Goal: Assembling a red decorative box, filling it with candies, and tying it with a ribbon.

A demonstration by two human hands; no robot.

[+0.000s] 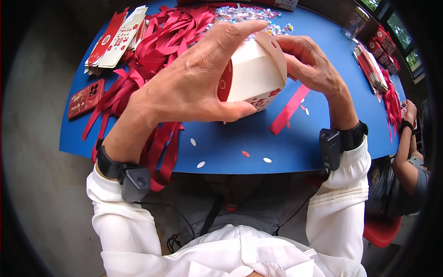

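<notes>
A small white cardboard gift box (255,67) with red printing stands in front of me, its top folded into rounded flaps. My left hand (189,74) spans its left side, the thumb along the near bottom edge and the forefinger reaching across the far top. My right hand (309,64) is at the right side, with curled fingers against the rounded flap that has a hole in it; some fingertips are hidden behind the flap. Below that hand a strip of red ribbon (288,111) lies slanting on the blue table (221,154). Whether it joins the box cannot be seen.
A heap of red ribbons (161,41) spreads at the left, beside flat cartons (117,41) and a red-cased phone (86,99). Shiny wrapped pieces (247,15) lie at the back. More cartons (370,67) are at the right, where another person's arm (406,138) shows.
</notes>
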